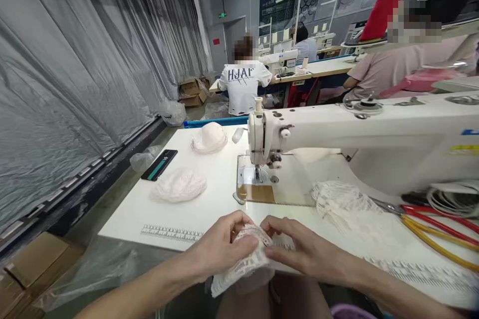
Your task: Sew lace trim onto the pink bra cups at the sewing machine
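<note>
Between my two hands, at the front edge of the sewing table (123, 224), is a piece of white lace fabric (239, 271). My left hand (224, 244) pinches it, thumb on top. Opposite, the fingers and thumb of my right hand (295, 246) close on its upper right edge. The lace's lower end hangs past the table edge over my lap. Just beyond my hands stands a white sewing machine (299, 129), its needle area (257, 174) apart from the fabric.
At left on the table lie a pale moulded cup (211, 137), a lacy bundle (179, 184) and a phone (160, 164). To the right are more lace (348, 204) and scissors with red and yellow handles (434, 224). Other people sit beyond. Cardboard boxes (41, 259) stand lower left.
</note>
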### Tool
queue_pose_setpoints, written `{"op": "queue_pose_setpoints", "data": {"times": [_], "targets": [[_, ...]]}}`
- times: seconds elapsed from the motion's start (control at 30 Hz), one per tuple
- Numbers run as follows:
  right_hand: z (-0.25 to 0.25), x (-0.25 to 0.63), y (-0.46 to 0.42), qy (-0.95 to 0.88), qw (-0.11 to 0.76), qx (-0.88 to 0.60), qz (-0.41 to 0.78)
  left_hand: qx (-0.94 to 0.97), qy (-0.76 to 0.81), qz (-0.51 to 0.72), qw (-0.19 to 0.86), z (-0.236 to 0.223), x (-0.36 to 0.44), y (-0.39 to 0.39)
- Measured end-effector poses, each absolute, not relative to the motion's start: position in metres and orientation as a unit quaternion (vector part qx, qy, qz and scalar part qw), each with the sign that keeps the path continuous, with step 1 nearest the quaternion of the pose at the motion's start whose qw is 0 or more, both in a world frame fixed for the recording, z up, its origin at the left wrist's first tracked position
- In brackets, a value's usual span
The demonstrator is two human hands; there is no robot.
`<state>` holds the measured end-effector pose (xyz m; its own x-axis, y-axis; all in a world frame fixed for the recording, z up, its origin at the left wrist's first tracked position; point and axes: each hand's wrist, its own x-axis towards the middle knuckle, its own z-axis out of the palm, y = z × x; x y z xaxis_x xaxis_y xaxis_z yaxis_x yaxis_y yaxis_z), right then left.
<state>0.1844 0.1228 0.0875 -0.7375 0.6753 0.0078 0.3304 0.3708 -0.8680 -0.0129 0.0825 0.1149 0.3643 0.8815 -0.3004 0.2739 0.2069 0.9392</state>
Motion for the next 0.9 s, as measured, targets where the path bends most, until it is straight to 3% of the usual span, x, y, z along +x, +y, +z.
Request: {"op": "queue_pose_setpoints", "data": {"times": [0.23, 0.37, 0.53, 0.73, 0.9], "targets": [[0.078, 0.192, 0.058, -0.696, 0.183, -0.317, 0.618, 0.548, 0.468, 0.236, 0.652, 0.095, -0.011, 0.031], [0.062, 0.195, 0.033, -0.708, 0.167, -0.347, 0.592, 0.489, 0.446, 0.247, 0.708, 0.069, -0.012, 0.012], [0.036, 0.197, 0.014, -0.758, 0.154, -0.397, 0.494, 0.489, 0.482, 0.228, 0.69, 0.049, -0.016, -0.001], [0.021, 0.204, 0.008, -0.7, 0.149, -0.405, 0.568, 0.467, 0.484, 0.193, 0.715, 0.032, -0.019, -0.002], [0.011, 0.204, 0.001, -0.708, 0.127, -0.412, 0.56, 0.38, 0.473, 0.193, 0.771, 0.017, -0.015, -0.001]]}}
